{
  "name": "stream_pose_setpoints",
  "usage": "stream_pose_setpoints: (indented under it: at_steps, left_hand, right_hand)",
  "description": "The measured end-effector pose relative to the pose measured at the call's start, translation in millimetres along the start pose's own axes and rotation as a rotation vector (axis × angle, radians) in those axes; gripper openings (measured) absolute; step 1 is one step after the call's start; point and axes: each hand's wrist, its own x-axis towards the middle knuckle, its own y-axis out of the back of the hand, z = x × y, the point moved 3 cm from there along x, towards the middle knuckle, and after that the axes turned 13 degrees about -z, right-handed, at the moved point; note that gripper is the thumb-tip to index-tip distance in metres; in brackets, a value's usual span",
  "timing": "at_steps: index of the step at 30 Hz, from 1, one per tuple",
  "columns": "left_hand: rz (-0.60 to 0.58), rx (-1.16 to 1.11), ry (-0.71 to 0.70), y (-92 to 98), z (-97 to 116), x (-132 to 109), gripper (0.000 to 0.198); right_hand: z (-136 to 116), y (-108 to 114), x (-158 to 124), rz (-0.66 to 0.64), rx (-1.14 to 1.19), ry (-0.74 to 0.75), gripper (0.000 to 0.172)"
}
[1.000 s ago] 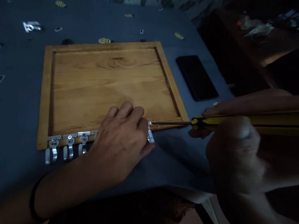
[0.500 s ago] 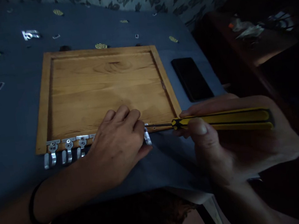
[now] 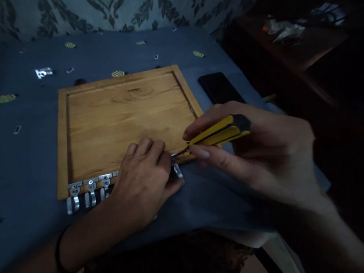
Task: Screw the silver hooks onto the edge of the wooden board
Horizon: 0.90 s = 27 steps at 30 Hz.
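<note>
A wooden board [image 3: 123, 117] with a raised frame lies on a blue cloth [image 3: 18, 172]. Three metal hooks [image 3: 89, 191] are screwed along its near edge. My left hand [image 3: 144, 182] rests on that edge with fingers curled, pressing down on another metal hook [image 3: 177, 170] near the right corner. My right hand [image 3: 253, 154] grips a yellow and black screwdriver [image 3: 217, 133], its tip pointing at the hook beside my left fingertips.
A black phone [image 3: 219, 89] lies on the cloth right of the board. Small metal pieces [image 3: 43, 73] and screws lie scattered on the cloth at the far left. A dark wooden shelf [image 3: 292, 40] with clutter stands to the right. Patterned wall behind.
My right hand has swung the screwdriver from lying level to tilted, and moved closer to the hook. The camera view has lifted, showing more wall. My left hand has stayed on the hook.
</note>
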Motion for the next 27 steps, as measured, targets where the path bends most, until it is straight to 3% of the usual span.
stream_pose_setpoints:
  at_steps: [4,12,21,27]
  left_hand:
    - [-0.056,-0.028,0.021,-1.6,-1.1,-0.3,0.036]
    - [-0.062,-0.055,0.01,1.0,-1.9,-0.9,0.032]
    - [-0.083,-0.033,0.028,1.5,-2.5,-0.5,0.029]
    - [-0.118,-0.062,0.028,1.2,-2.9,-1.6,0.033]
  right_hand:
    - [3.2,-1.0,10.2,-0.056,0.177,-0.046,0.009]
    - [28.5,-2.2,9.8,-0.067,0.582,-0.022,0.017]
    - [30.1,-3.6,16.5,0.032,0.471,0.063,0.018]
    - [21.1,-2.8,33.8,-0.133,0.47,0.01,0.028]
